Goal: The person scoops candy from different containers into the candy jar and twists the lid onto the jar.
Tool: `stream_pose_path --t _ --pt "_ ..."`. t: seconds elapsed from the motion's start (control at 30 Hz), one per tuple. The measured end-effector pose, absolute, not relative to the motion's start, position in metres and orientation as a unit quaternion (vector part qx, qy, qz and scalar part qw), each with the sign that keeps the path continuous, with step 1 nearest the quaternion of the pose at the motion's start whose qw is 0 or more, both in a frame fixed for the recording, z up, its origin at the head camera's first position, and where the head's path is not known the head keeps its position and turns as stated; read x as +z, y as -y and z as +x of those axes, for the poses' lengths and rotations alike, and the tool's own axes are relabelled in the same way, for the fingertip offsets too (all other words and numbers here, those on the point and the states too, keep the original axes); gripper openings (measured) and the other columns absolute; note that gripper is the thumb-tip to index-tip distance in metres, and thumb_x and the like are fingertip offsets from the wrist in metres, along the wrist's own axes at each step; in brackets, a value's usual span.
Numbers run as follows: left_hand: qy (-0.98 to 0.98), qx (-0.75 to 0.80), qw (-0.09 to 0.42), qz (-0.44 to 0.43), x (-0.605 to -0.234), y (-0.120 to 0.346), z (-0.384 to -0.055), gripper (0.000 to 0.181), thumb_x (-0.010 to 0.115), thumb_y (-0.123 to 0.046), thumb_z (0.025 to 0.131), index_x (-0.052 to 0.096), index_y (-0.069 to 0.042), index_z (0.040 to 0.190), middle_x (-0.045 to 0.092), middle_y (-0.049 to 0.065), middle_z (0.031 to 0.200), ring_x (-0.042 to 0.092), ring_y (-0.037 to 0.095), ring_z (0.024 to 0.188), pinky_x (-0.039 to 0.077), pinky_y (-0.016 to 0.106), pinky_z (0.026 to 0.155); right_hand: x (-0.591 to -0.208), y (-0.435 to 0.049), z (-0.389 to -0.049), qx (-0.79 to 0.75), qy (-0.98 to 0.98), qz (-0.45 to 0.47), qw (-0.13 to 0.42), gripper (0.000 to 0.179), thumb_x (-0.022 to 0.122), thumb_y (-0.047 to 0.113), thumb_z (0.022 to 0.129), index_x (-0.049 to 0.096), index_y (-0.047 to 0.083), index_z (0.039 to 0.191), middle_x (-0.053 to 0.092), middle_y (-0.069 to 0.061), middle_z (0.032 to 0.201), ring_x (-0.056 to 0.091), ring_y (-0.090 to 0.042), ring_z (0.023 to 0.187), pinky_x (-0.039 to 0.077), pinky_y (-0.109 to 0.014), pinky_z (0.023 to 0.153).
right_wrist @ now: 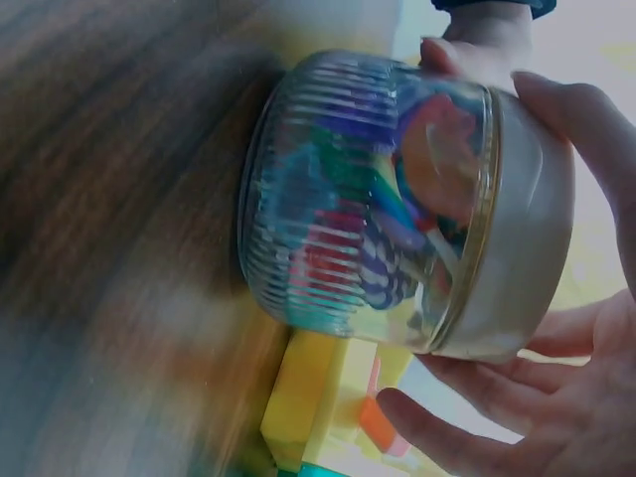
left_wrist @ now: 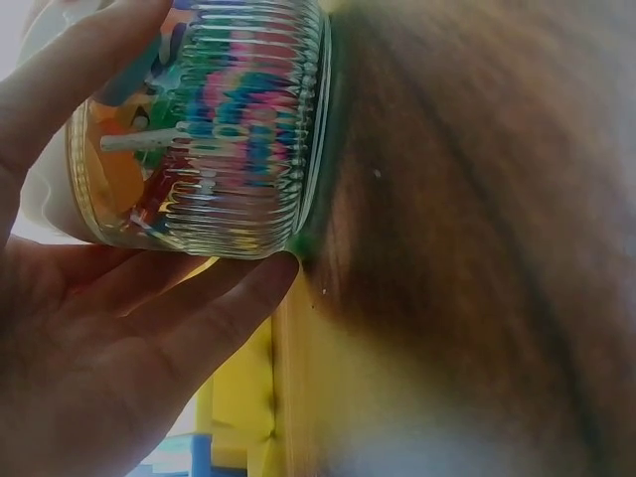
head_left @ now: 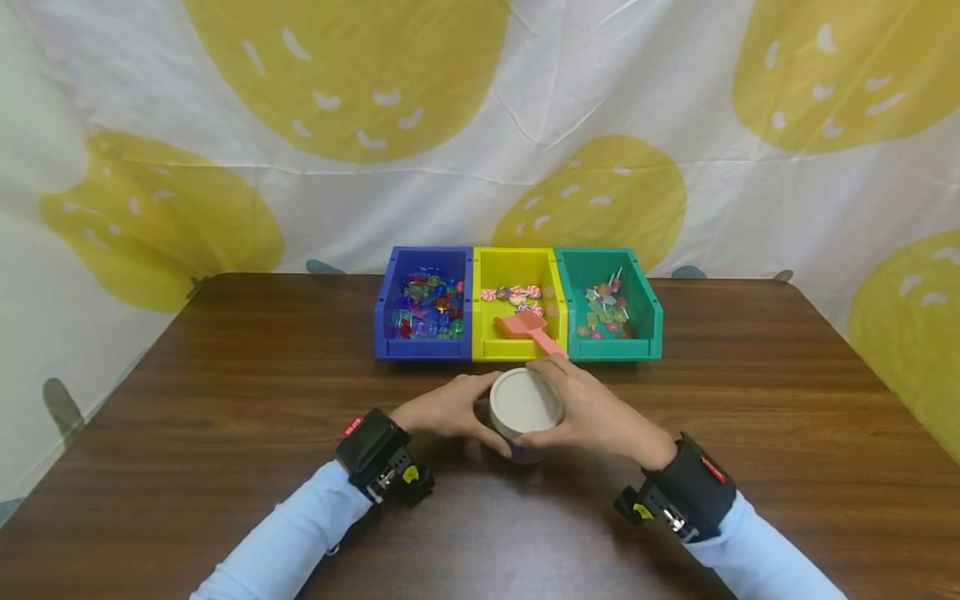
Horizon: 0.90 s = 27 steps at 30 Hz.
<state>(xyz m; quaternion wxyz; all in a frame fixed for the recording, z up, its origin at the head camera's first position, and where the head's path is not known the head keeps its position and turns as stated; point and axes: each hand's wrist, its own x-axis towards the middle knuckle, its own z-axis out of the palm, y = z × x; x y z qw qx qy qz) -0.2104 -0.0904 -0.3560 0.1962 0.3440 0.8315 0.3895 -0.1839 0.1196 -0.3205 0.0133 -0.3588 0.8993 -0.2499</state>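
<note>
A ribbed glass jar point(right_wrist: 343, 199) with a pale lid point(head_left: 525, 402) stands on the table, in front of the bins. Through its glass show colourful small pieces, among them a striped one and a short white stick. My left hand point(head_left: 450, 406) holds the jar's body from the left, thumb on the near side and fingers on the far side. From the right, my right hand point(head_left: 596, 412) grips the lid between thumb and fingers. In the right wrist view the lid sits on the jar's mouth.
Behind the jar stand a blue bin point(head_left: 423, 348) with gem-like pieces, a yellow bin point(head_left: 517, 350) with swirl candies, and a green bin point(head_left: 615, 350) with small lollipop-like pieces. A pink scoop point(head_left: 527, 325) leans over the yellow bin's front edge. A patterned cloth point(head_left: 420, 200) hangs behind the table.
</note>
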Motion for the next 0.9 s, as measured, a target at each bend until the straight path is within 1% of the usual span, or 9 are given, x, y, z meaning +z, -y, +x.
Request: stream_pose_path --t 0.13,0.23,0.4,0.53,0.7,0.77,0.9 --pt "-0.832 0.390 0.200 0.342 -0.355 0.090 -0.211 0.078 0.075 -0.026 0.070 0.034 -0.006 0.134 0.045 0.009 0.132 0.042 0.020 0.120 0.033 0.039 0.101 -0.322 -0.118 -0.181 -0.254 -0.902 -0.348 0.007 0.082 0.076 0.041 0.066 0.042 -0.005 0.124 0.042 -0.018 0.121 0.050 -0.024 0.094 0.051 -0.031 0.074" --pt "-0.832 0.390 0.204 0.337 -0.356 0.090 -0.211 0.078 0.075 -0.027 0.070 0.034 -0.007 0.134 0.045 0.008 0.132 0.041 0.020 0.120 0.033 0.039 0.101 -0.323 -0.119 -0.182 -0.254 -0.902 -0.350 0.004 0.084 0.075 0.045 0.066 0.042 -0.004 0.126 0.041 -0.017 0.121 0.049 -0.025 0.096 0.051 -0.031 0.074" --pt "-0.833 0.390 0.199 0.338 -0.356 0.091 -0.212 0.079 0.076 -0.028 0.069 0.035 -0.007 0.133 0.045 0.007 0.132 0.041 0.020 0.121 0.032 0.039 0.102 -0.323 -0.124 -0.189 -0.271 -0.889 -0.368 0.026 0.093 0.075 0.049 0.063 0.036 0.000 0.131 0.041 -0.013 0.125 0.047 -0.023 0.102 0.049 -0.035 0.081" --pt "-0.832 0.391 0.191 0.343 -0.355 0.091 -0.211 0.079 0.077 -0.027 0.068 0.036 -0.006 0.132 0.045 0.008 0.132 0.041 0.020 0.121 0.032 0.039 0.102 -0.324 -0.129 -0.198 -0.294 -0.868 -0.396 0.065 0.093 0.076 0.044 0.065 0.030 0.002 0.135 0.042 -0.010 0.129 0.046 -0.021 0.106 0.044 -0.038 0.087" --pt "-0.830 0.391 0.188 0.351 -0.356 0.091 -0.211 0.078 0.077 -0.026 0.068 0.036 -0.005 0.132 0.046 0.009 0.131 0.042 0.020 0.120 0.033 0.038 0.101 -0.326 -0.133 -0.204 -0.308 -0.846 -0.422 0.103 0.087 0.075 0.035 0.069 0.030 0.005 0.136 0.045 -0.007 0.127 0.045 -0.019 0.107 0.043 -0.037 0.089" --pt "-0.829 0.392 0.188 0.352 -0.357 0.091 -0.211 0.078 0.077 -0.025 0.069 0.036 -0.005 0.132 0.047 0.009 0.130 0.043 0.019 0.120 0.033 0.037 0.101 -0.326 -0.134 -0.204 -0.308 -0.843 -0.427 0.108 0.084 0.074 0.034 0.070 0.031 0.005 0.135 0.046 -0.007 0.125 0.045 -0.019 0.107 0.043 -0.037 0.088" --pt "-0.828 0.394 0.190 0.350 -0.357 0.091 -0.211 0.079 0.077 -0.025 0.069 0.035 -0.005 0.133 0.046 0.009 0.131 0.042 0.020 0.121 0.033 0.038 0.101 -0.326 -0.132 -0.203 -0.303 -0.846 -0.428 0.096 0.083 0.075 0.033 0.069 0.033 0.003 0.134 0.047 -0.008 0.124 0.046 -0.020 0.106 0.044 -0.037 0.088"
